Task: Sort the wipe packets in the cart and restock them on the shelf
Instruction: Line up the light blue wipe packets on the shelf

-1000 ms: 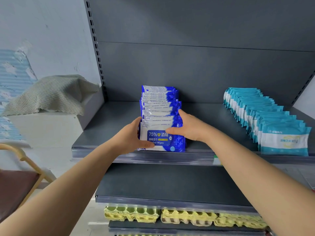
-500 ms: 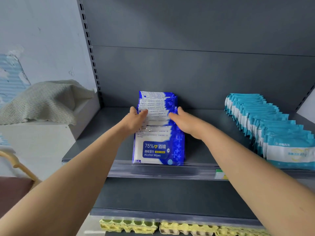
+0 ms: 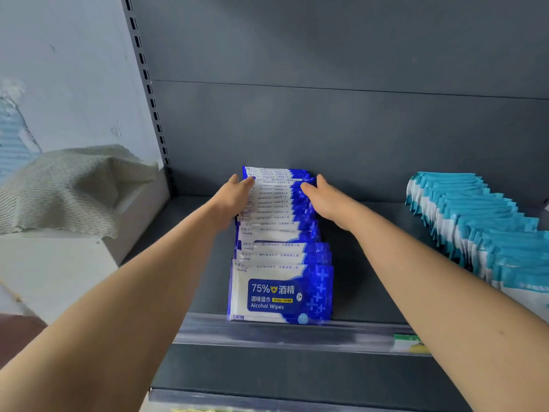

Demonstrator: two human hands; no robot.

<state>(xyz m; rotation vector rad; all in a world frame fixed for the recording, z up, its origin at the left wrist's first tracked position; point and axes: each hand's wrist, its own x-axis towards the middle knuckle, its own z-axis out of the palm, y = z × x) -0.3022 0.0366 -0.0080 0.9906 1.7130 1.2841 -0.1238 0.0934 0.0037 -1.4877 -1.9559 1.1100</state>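
A row of several blue-and-white alcohol wipe packets (image 3: 280, 292) stands front to back on the dark grey shelf (image 3: 371, 286). My left hand (image 3: 234, 200) presses against the left side of the rearmost packets. My right hand (image 3: 326, 200) presses against their right side, so the back of the row is squeezed between both hands. A second row of teal-and-white wipe packets (image 3: 481, 233) runs along the right of the same shelf, untouched. The cart is out of view.
The shelf's back panel (image 3: 341, 129) rises close behind the blue row. A clear price rail (image 3: 282, 334) runs along the front edge, with a green label (image 3: 408, 343) at its right. A white box draped with beige cloth (image 3: 68, 185) stands left of the shelf upright.
Both hands have slid from the front packet toward the back of the blue row, now gripping its rear end. The camera has moved closer and higher.
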